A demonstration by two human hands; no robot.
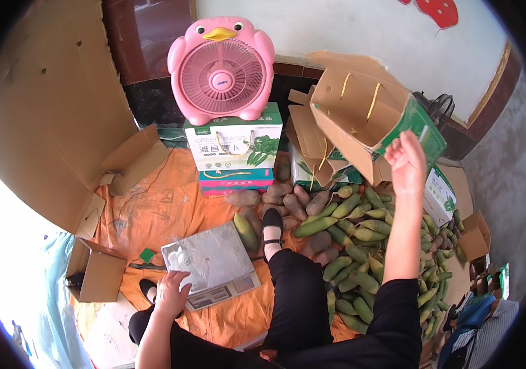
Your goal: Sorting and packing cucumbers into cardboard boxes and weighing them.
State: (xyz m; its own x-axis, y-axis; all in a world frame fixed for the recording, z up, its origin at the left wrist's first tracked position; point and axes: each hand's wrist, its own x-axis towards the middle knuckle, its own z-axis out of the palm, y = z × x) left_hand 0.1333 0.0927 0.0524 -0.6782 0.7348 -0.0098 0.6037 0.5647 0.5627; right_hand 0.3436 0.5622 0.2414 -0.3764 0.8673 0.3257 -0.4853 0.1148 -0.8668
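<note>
My left hand [172, 294] is at the near left edge of a flat electronic scale [217, 255]. Its fingers are apart and hold nothing. The scale has a silver plate with a crumpled clear patch, perhaps plastic, and a display strip on its near side. On the right, my raised right hand [407, 163] has its fingers curled at the green edge of an open cardboard carton [352, 101]. The carton is tilted with its opening toward me, and yellow cord handles hang inside. Below my right arm lies a large heap of green radishes [367, 234].
A pink bird-shaped fan [221, 77] stands on stacked gift cartons [235, 147]. Dark, soil-covered roots [297, 206] lie by my foot. An orange sheet [143, 215] covers the floor. Tall cardboard [54, 98] and a small open box [97, 270] are at left.
</note>
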